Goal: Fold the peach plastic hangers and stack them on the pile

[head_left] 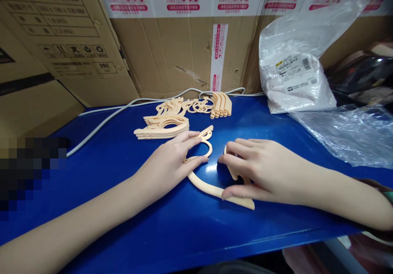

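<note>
The cream curved piece [205, 187] is on the blue desk [147, 233], where from afar I see the left hand [172, 155] keeping a narrow grip on its ring [211, 148], the right hand [259, 165] holding its lower end, and stacked cream parts [162, 134] behind.

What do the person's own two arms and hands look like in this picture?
The left hand and right hand are ungloved, no rings visible. The left forearm shows no sleeve; dark fabric with some green, probably a sleeve, borders the right forearm.
</note>
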Action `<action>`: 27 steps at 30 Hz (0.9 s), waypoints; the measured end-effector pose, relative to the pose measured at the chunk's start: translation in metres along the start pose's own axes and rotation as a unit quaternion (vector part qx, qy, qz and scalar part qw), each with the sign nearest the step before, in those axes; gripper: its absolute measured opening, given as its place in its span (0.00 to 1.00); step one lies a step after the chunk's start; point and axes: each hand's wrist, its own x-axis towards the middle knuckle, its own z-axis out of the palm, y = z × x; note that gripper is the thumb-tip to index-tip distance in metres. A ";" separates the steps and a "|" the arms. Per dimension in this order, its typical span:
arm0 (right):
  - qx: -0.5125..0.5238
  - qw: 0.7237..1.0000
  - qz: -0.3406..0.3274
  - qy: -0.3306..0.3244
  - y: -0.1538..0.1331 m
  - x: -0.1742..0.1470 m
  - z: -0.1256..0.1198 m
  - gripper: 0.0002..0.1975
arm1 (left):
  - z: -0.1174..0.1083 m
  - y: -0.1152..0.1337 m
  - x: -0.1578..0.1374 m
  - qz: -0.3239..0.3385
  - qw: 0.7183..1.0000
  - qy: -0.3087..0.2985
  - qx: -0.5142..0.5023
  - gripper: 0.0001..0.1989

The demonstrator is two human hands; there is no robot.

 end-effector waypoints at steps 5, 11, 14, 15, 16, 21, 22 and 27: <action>0.053 0.997 -0.060 -0.006 -0.017 0.000 -0.001 0.21 | -0.002 0.003 0.000 -0.003 1.000 -0.009 0.006 0.21; 0.119 0.988 -0.093 -0.043 -0.018 0.000 -0.003 0.15 | -0.004 0.008 0.002 -0.027 0.999 -0.040 0.014 0.23; 0.138 0.985 -0.096 -0.041 -0.016 0.000 -0.004 0.13 | -0.005 0.009 0.001 -0.024 0.998 -0.048 0.014 0.23; 0.146 0.984 -0.096 -0.039 -0.016 0.000 -0.004 0.12 | -0.005 0.009 0.000 -0.022 0.998 -0.050 0.014 0.23; 0.155 0.982 -0.097 -0.038 -0.016 0.000 -0.004 0.11 | -0.005 0.009 0.000 -0.019 0.998 -0.050 0.015 0.24; 0.179 0.978 -0.100 -0.041 -0.015 0.000 -0.005 0.09 | -0.004 0.009 -0.002 -0.010 0.999 -0.042 0.011 0.24; 0.178 0.978 -0.098 -0.041 -0.014 0.001 -0.005 0.09 | -0.004 0.009 -0.002 -0.010 0.999 -0.043 0.010 0.23; 0.160 0.983 -0.079 -0.039 -0.004 0.002 -0.007 0.10 | -0.004 0.009 -0.001 -0.019 0.999 -0.046 0.015 0.24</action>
